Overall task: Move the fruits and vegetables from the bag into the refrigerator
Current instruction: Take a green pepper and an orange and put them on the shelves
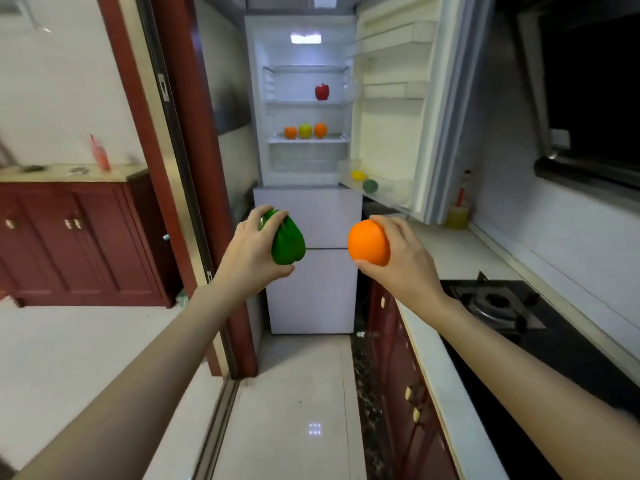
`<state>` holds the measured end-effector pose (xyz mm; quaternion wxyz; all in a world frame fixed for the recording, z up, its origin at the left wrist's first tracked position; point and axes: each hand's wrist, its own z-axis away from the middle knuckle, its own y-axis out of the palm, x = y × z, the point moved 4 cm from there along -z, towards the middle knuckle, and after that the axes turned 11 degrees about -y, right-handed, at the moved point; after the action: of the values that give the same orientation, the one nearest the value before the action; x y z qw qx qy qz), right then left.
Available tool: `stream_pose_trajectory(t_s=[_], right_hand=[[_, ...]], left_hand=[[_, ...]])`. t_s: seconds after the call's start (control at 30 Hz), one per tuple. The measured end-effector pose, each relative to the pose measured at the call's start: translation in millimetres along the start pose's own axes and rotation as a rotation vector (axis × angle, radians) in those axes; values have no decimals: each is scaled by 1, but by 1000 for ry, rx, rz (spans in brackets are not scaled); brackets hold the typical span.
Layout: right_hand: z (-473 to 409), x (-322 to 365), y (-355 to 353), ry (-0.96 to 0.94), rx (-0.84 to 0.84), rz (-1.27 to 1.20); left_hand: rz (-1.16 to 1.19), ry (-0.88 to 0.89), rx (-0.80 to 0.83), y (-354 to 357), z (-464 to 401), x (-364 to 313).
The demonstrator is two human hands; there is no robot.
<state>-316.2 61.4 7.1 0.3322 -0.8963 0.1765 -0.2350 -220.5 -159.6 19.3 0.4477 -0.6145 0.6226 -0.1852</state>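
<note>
Left hand (pixel 254 252) grips green pepper (pixel 289 242); right hand (pixel 403 258) grips orange (pixel 367 242) — both fully curled, held apart, near the open refrigerator (pixel 306 174).

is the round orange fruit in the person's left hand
No, the right hand grips the round orange fruit; the left hand holds a green bell pepper.

The left hand (pixel 254 249) grips a green pepper (pixel 289 242); the right hand (pixel 403 258) grips an orange (pixel 367 242). Ahead, the fridge (pixel 304 98) stands open, with a red pepper (pixel 322 92) on one shelf.
</note>
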Motion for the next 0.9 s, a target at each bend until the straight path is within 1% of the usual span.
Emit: stream_pose_trajectory(t_s=[0.2, 0.4, 0.53, 0.67, 0.9], right_hand=[[-98, -66, 43, -22, 12, -40], [-169, -107, 109, -59, 62, -56], [-233, -120, 154, -54, 32, -67], [-312, -121, 198, -83, 0, -53], [-441, -141, 248, -112, -61, 4]], left_hand=[[-47, -47, -32, 34, -107, 22], [-61, -59, -37, 71, -185, 55], [-77, -54, -44, 91, -246, 97], [-54, -52, -89, 101, -316, 144], [-8, -7, -126, 119, -443, 200]])
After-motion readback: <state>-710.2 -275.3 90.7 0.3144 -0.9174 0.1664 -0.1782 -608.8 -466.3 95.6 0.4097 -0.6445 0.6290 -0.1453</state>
